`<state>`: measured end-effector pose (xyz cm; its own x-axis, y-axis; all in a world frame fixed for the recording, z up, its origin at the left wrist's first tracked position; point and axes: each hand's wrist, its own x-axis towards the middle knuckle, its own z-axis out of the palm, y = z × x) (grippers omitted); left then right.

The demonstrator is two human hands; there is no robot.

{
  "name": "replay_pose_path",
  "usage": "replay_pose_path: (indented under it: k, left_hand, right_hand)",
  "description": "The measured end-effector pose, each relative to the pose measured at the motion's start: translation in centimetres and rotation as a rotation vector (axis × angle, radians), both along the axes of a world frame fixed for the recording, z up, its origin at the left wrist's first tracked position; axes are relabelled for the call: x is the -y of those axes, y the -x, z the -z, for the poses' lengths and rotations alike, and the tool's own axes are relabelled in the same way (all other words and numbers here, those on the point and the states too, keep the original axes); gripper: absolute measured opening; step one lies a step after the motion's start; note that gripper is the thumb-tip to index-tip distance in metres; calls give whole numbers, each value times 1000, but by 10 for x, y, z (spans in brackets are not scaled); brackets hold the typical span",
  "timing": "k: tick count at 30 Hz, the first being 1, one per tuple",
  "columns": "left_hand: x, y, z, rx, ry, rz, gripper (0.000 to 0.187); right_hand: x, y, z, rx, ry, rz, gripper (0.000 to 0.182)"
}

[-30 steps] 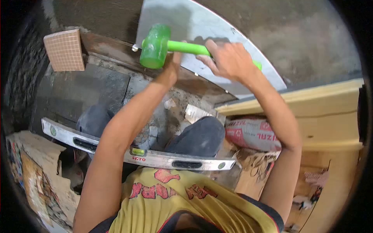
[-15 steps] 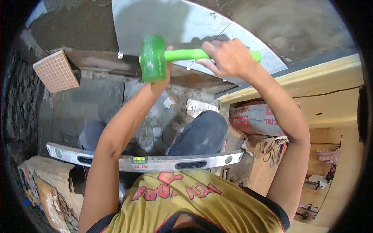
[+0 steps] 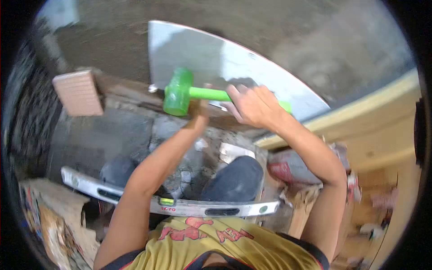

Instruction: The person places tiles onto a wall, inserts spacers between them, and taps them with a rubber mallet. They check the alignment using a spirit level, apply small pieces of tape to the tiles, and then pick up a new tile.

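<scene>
My right hand (image 3: 254, 104) is closed round the handle of a green rubber mallet (image 3: 177, 92), held in front of the lower part of a white wall tile (image 3: 238, 58). The tile has a curved upper edge and a white spacer at its lower left corner. Behind the mallet, near the tile's bottom edge, is my left hand (image 3: 200, 105); its fingers are mostly hidden by the mallet and blurred. A spirit level (image 3: 189, 208) with a yellow-green vial lies across my lap.
A small pinkish tile (image 3: 78, 93) leans at the left. Torn cardboard (image 3: 67, 209) lies at the lower left. A red and grey cement bag (image 3: 292, 167) stands right of my knee, beside a cream ledge (image 3: 378, 101). Paper scraps (image 3: 234, 152) lie on the floor.
The view has tilted, so tile, floor and level sit lower in it. The mallet head is tipped slightly differently against the tile, still in my right hand.
</scene>
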<state>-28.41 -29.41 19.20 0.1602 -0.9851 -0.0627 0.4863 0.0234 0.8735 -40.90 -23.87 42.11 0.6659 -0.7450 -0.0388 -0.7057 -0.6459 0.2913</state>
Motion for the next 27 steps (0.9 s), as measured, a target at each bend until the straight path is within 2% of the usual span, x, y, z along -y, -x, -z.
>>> replay_pose_path:
  k: [2,4,6,8,9,10,12,14,15,16,17,18,19,20,21,22,23,24,26,27]
  left_hand:
    - [7,9,15,364,-75,-338,78]
    - [16,31,33,580,-84,-727,84]
    - [32,31,50,239,-30,-597,78]
    - [25,14,20,299,-99,-564,70]
    - [6,4,-28,-517,56,-375,71]
    - [7,10,-16,-109,-36,-497,71]
    - [22,24,14,372,-93,-695,72]
    - [40,42,53,541,-61,-767,74]
    - [41,38,50,633,-60,-761,75]
    - [44,29,50,742,-94,-655,76]
    - [42,28,47,545,-90,-622,79]
    - [34,22,31,197,-70,-551,83]
    - [34,20,24,-288,-26,-498,86]
    - [35,20,16,-630,3,-492,90]
    - [45,25,38,-219,-13,-497,91]
    - [44,20,37,186,-49,-539,92]
    - [34,22,36,509,-98,-469,74]
    - [12,12,11,831,-131,-418,62]
    - [20,32,13,443,-120,-770,61]
    - [17,24,8,468,-142,-682,55]
  right_hand:
    - [-1,-33,5,2,-41,-100,38]
    - [1,-53,7,6,-50,-174,36]
    - [18,-66,12,-58,-60,-196,35]
    - [38,-72,16,-98,-14,-165,35]
    - [42,-74,18,-100,-13,-173,35]
    - [44,-75,19,-100,-10,-177,35]
    - [38,-83,15,-93,-39,-188,36]
    - [28,-87,15,-122,-59,-284,36]
    - [25,-88,13,-135,-67,-328,36]
    - [30,-90,8,-146,-123,-245,35]
    - [39,-89,9,-129,-90,-214,35]
    - [52,-87,12,-116,-54,-188,35]
    - [60,-84,17,-103,-15,-165,35]
    - [62,-79,22,-54,39,-232,34]
    - [53,-79,20,-66,15,-209,34]
    - [44,-82,13,-78,-4,-188,34]
    - [35,-81,7,-90,-25,-163,34]
    - [26,-76,5,-89,-30,-171,36]
    - [15,-71,-5,-119,-23,-196,38]
    - [13,-68,-7,-130,-22,-206,39]
